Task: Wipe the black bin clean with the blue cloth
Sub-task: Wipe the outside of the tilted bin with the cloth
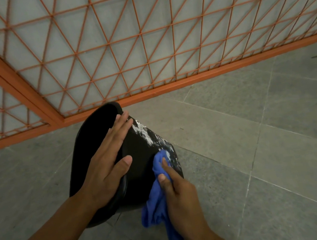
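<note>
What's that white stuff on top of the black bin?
White smears streak the black bin, above the blue cloth. What lies under the cloth and the left hand is covered.

Bare utility or service space, likely a corridor or yard edge of a larger building; exact kind cannot be told. Floor (276, 123) is laid with large grey stone-look tiles, thin pale joints running diagonally across the view. Along the far side an orange-painted metal fence (142, 40) is seen, built of a heavy square frame filled with thin wire mesh in a triangle pattern. Behind the mesh a plain pale grey wall (82, 18) is visible. Lighting is dim and even. No furniture or fittings are shown.
</note>
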`<state>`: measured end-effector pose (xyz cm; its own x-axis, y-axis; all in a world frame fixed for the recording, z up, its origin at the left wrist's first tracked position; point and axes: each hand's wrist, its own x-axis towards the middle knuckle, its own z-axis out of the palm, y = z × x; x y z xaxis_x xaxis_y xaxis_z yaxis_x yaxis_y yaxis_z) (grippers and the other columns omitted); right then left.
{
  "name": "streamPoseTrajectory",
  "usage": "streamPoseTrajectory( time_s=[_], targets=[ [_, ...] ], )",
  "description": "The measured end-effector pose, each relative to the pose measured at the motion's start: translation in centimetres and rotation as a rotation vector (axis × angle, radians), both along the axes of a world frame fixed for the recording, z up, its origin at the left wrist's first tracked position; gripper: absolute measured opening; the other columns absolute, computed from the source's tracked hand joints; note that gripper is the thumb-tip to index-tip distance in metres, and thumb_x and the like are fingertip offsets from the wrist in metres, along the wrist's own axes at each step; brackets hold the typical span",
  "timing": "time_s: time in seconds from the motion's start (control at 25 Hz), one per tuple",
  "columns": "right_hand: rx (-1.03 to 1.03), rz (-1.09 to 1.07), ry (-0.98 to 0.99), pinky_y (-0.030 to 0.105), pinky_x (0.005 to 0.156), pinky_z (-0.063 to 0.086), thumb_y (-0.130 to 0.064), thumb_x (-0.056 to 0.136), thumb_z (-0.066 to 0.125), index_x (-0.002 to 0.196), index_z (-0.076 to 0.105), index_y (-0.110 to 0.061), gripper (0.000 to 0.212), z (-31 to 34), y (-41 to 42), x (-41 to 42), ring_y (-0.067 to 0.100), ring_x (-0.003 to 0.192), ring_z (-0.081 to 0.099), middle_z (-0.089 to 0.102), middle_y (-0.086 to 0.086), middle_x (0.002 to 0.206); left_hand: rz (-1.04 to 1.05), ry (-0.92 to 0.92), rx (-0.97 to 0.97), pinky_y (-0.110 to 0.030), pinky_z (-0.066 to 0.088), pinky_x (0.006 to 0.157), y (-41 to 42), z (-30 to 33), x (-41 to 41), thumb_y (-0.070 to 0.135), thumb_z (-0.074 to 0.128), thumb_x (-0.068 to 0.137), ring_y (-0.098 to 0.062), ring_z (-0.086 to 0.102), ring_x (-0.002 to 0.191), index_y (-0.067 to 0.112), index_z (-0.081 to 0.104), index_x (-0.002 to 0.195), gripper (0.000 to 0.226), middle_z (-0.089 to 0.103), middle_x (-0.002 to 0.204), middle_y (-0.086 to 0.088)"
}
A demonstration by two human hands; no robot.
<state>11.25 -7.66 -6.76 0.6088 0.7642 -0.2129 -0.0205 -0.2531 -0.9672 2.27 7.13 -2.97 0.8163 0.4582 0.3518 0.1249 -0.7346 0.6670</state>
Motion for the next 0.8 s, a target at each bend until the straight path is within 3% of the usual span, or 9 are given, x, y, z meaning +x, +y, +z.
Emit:
streamPoseTrajectory(
  time_s=[0.08,0.2,0.28,0.32,0.44,0.52,0.6,0.72,0.8],
  targets=[
    [0.001,0.002,-0.028,0.004,0.094,0.033,-0.028,0.096,0.039,0.137,0.037,-0.025,0.041,-0.9,1.3,1.4,0.004,0.124,0.043,0.044,-0.007,0.139,0.02,-0.013,-0.025,-0.04,0.014,0.121,0.0,-0.1,-0.1,0.059,0.033,0.097,-0.018,0.012,0.151,0.01,0.029,0.15,0.073,0.019,0.163,0.003],
    [-0.086,-0.063,-0.003,0.004,0.081,0.038,-0.027,0.098,0.037,0.137,0.038,-0.019,0.04,-1.6,1.7,2.8,0.007,0.112,0.051,0.052,0.01,0.134,0.021,0.006,0.011,-0.044,0.015,0.121,-0.2,-0.1,-0.2,0.059,0.031,0.098,-0.019,0.013,0.151,0.01,0.029,0.151,0.073,0.018,0.163,0.003],
    [-0.101,-0.065,-0.013,0.01,0.089,0.037,-0.025,0.098,0.037,0.137,0.038,-0.019,0.04,-0.8,0.6,1.8,0.018,0.113,0.054,0.054,0.016,0.131,0.007,0.01,0.02,-0.043,0.015,0.121,-0.3,-0.2,-0.2,0.059,0.031,0.098,-0.018,0.013,0.151,0.008,0.029,0.15,0.074,0.019,0.163,0.003],
    [-0.073,-0.053,-0.013,0.01,0.092,0.036,-0.025,0.097,0.038,0.137,0.038,-0.02,0.04,-0.2,0.4,1.2,0.017,0.115,0.051,0.054,0.013,0.131,0.007,0.003,0.004,-0.041,0.015,0.121,-0.3,-0.2,-0.2,0.06,0.031,0.097,-0.018,0.013,0.151,0.008,0.029,0.15,0.074,0.018,0.163,0.003],
    [-0.024,0.01,-0.058,0.024,0.096,0.04,-0.027,0.097,0.04,0.136,0.042,-0.021,0.039,-0.6,1.8,1.9,0.016,0.116,0.051,0.053,0.01,0.133,0.03,-0.022,-0.058,-0.032,0.013,0.122,0.0,-0.3,-0.2,0.061,0.034,0.096,-0.017,0.011,0.151,0.009,0.029,0.15,0.074,0.017,0.163,0.003],
    [-0.044,-0.031,-0.032,0.026,0.105,0.036,-0.029,0.097,0.038,0.135,0.042,-0.02,0.04,-1.1,2.4,3.0,0.016,0.123,0.049,0.05,0.005,0.137,0.019,-0.016,-0.058,-0.035,0.013,0.122,-0.2,-0.3,0.0,0.058,0.036,0.096,-0.017,0.011,0.151,0.011,0.029,0.151,0.072,0.018,0.163,0.004],
    [-0.091,-0.057,-0.025,0.017,0.102,0.032,-0.029,0.097,0.038,0.136,0.041,-0.019,0.04,-1.0,1.6,2.7,0.01,0.123,0.047,0.048,0.0,0.138,-0.01,-0.001,-0.037,-0.04,0.015,0.121,-0.5,-0.1,0.3,0.053,0.039,0.096,-0.017,0.012,0.151,0.013,0.029,0.151,0.069,0.018,0.163,0.006],
    [-0.075,-0.005,-0.034,0.004,0.086,0.038,-0.029,0.097,0.038,0.135,0.042,-0.022,0.039,0.0,0.6,1.8,-0.004,0.097,0.054,0.053,-0.009,0.124,-0.032,0.002,-0.045,-0.038,0.015,0.121,-0.4,0.1,0.5,0.043,0.043,0.094,-0.016,0.011,0.151,0.012,0.03,0.15,0.065,0.018,0.163,0.006],
    [-0.055,0.011,-0.06,0.019,0.096,0.043,-0.031,0.097,0.038,0.135,0.043,-0.02,0.04,-0.7,1.7,2.8,0.004,0.108,0.056,0.055,-0.004,0.129,-0.017,0.004,-0.072,-0.039,0.014,0.121,-0.2,0.2,0.7,0.035,0.043,0.091,-0.015,0.011,0.151,0.012,0.031,0.149,0.064,0.019,0.162,0.005]
  ],
)
